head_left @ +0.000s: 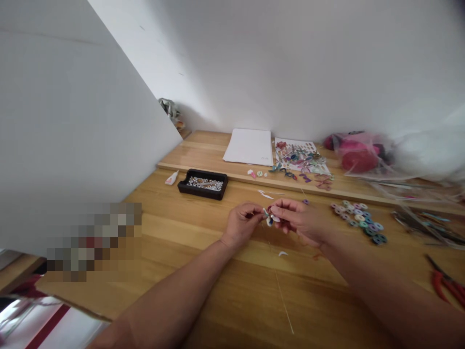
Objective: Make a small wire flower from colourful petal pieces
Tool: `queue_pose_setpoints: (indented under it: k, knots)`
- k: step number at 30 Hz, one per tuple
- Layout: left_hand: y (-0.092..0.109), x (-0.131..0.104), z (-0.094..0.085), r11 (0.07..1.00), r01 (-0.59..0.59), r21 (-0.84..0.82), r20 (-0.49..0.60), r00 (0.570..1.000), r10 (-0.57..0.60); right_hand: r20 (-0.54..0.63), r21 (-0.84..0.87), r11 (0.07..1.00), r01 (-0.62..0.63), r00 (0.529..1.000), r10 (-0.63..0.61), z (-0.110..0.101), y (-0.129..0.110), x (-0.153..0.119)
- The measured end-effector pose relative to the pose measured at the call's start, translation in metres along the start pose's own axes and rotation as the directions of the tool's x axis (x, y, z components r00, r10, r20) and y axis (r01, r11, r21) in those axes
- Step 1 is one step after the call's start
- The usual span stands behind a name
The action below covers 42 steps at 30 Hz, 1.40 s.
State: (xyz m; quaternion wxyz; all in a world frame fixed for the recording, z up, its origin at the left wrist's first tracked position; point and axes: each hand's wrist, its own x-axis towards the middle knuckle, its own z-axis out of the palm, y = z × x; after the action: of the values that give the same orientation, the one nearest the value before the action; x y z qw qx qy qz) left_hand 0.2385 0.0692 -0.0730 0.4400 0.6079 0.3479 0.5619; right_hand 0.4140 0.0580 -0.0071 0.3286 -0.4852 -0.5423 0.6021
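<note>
Between my two hands, above the middle of the wooden table, is a small flower-like piece [269, 218] with white and dark blue petals. My left hand [240, 224] pinches its left side between thumb and fingertips. On the other side, the closed fingers of my right hand [295, 219] grip it too. A thin pale thread [279, 283] runs down from the piece toward the table's front. Below the hands lies a white curved petal [283, 253], and slim white strips [266, 195] rest just behind them. My fingertips cover part of the piece.
A black tray [219, 194] of small beads stands left, beside a white tube [171, 178]. Thread spools [359, 218] and red-handled pliers [448, 286] lie right. On the raised shelf are white paper [249, 145], colourful petal pieces [298, 157] and bagged pink material [359, 155]. A grey panel [72, 121] borders the left.
</note>
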Motion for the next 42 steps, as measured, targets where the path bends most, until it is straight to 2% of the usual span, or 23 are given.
queue_pose_setpoints:
  k: [8, 12, 15, 17, 19, 22, 28, 32, 38, 42]
  knots:
    - [0.004, -0.001, 0.001, 0.995, 0.096, 0.032, 0.011, 0.995, -0.097, -0.007, 0.048, 0.998, -0.028, 1.0, 0.029, 0.002, 0.002, -0.002]
    - [0.005, 0.001, 0.001, 0.986, 0.163, 0.012, -0.026, 0.986, -0.163, -0.028, 0.056, 0.998, -0.02, 0.999, 0.022, 0.003, 0.001, -0.002]
    - [0.007, 0.002, 0.001, 0.938, 0.324, -0.124, -0.033, 0.943, -0.331, -0.064, 0.043, 0.999, 0.006, 0.998, -0.004, 0.005, 0.0, -0.003]
    - [0.011, 0.002, 0.001, 0.88, 0.429, -0.205, 0.032, 0.901, -0.432, -0.074, 0.016, 1.0, 0.023, 0.997, -0.022, 0.006, -0.001, -0.004]
    - [0.015, 0.001, 0.001, 0.833, 0.489, -0.257, 0.119, 0.872, -0.475, -0.066, -0.022, 0.999, 0.035, 0.997, -0.036, 0.007, -0.002, -0.005]
    - [0.02, -0.001, -0.001, 0.789, 0.529, -0.312, 0.186, 0.848, -0.496, -0.034, -0.07, 0.996, 0.051, 0.998, -0.054, 0.009, -0.002, -0.006]
    - [0.021, -0.001, -0.002, 0.753, 0.549, -0.364, 0.19, 0.835, -0.517, -0.001, -0.057, 0.994, 0.09, 0.996, -0.09, 0.011, 0.007, -0.006]
    - [0.022, 0.0, -0.002, 0.754, 0.563, -0.338, 0.19, 0.826, -0.531, -0.024, -0.077, 0.989, 0.126, 0.991, -0.129, 0.012, 0.012, -0.006]
    - [0.024, 0.001, -0.003, 0.722, 0.633, -0.279, 0.259, 0.773, -0.579, -0.016, -0.179, 0.97, 0.166, 0.985, -0.172, 0.013, 0.009, -0.008]
    - [0.023, 0.001, -0.005, 0.704, 0.636, -0.316, 0.272, 0.771, -0.575, -0.022, -0.19, 0.968, 0.164, 0.985, -0.171, 0.015, 0.01, -0.009]
